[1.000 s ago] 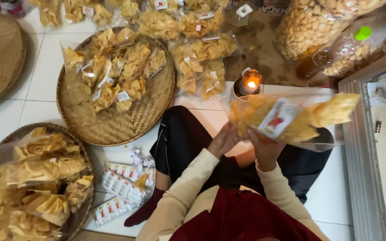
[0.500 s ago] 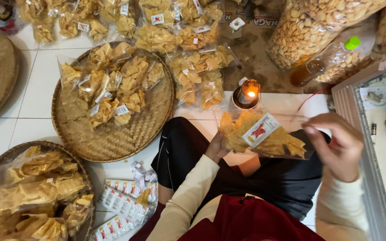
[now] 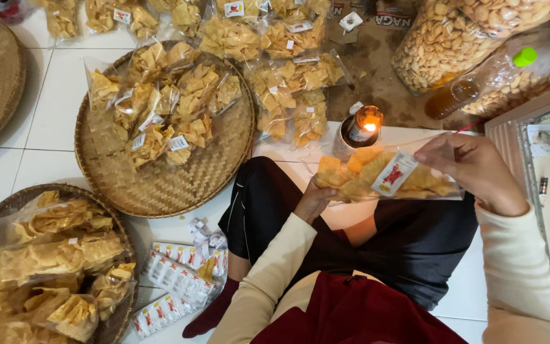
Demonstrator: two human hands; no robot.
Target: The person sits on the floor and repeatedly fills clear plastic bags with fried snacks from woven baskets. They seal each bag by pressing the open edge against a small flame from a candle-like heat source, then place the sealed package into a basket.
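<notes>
— While it sits level over the lap, who holds the clear bag of yellow chips (image 3: 383, 178)?
— Both: the left hand (image 3: 313, 200) clasps its near end, the right hand (image 3: 475, 172) pinches the far, open end.
— Around it?
— A lit candle (image 3: 361, 126) just beyond; a woven tray (image 3: 179, 185) of filled bags to the left.

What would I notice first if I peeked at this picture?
Probably the clear bag of yellow chips in the middle, held at each end by the left hand and right hand. Just behind it burns a small flame lamp, and a round woven tray piled with more bags lies to the left.
</notes>
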